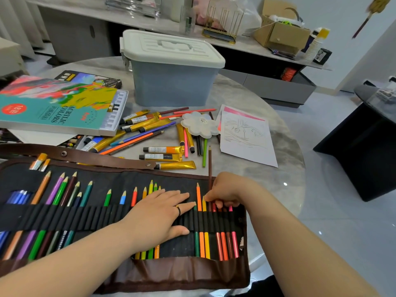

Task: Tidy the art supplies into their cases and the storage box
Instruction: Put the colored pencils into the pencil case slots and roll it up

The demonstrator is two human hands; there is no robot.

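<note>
L hand (158,213) flat on 1 pencil roll (107,185); R hand (227,189) pinches 1 brown pencil (210,163); 1 storage box (171,82) behind.

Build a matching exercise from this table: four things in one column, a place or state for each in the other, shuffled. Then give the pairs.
Column one
1. storage box
2. palette
3. left hand
4. brown pencil

Column two
A. pinched by the right hand
B. lid on, at the far side of the table
C. lying flat on the pencil roll
D. resting on loose pencils

Pairs: 1-B, 2-D, 3-C, 4-A
</note>
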